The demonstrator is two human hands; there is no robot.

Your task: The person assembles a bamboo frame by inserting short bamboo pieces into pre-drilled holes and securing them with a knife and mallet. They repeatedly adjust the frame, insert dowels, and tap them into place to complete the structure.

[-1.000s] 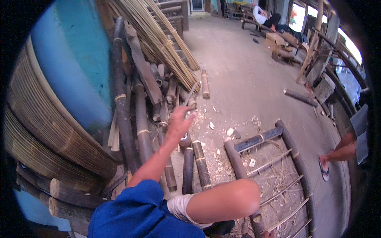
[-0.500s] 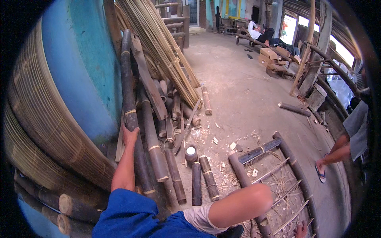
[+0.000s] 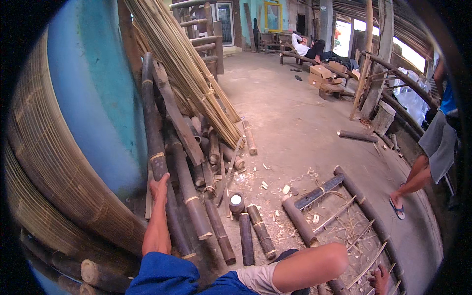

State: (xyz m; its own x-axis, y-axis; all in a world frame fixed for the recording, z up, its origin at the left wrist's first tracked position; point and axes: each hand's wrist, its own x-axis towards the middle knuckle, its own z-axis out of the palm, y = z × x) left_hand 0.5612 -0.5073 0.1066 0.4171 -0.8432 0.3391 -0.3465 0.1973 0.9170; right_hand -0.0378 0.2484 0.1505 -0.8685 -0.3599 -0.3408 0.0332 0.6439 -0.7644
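My left hand (image 3: 158,189) is wrapped round a long dark bamboo pole (image 3: 153,123), which leans over a pile of bamboo at the left. Beside that pole lie another thick bamboo pole (image 3: 189,194) and a sawn timber plank (image 3: 179,113). At the lower right edge, my right hand (image 3: 379,280) is partly in view with its fingers apart and nothing visible in them. It is near the rungs of a bamboo frame (image 3: 368,206) on the floor. My bare knee crosses above the frame's near end. Shorter bamboo pieces (image 3: 260,231) lie in front of me.
Bundled bamboo strips (image 3: 191,73) lean by the blue wall. Rolled bamboo blinds (image 3: 64,147) stand at far left. A cup-like bamboo section (image 3: 236,202) sits among shavings. One person stands at right in sandals (image 3: 397,208); another reclines on a bench beyond cardboard boxes (image 3: 320,74).
My view has shifted, bringing more of my right hand and the person at right into sight. My left hand keeps its grip on the pole.
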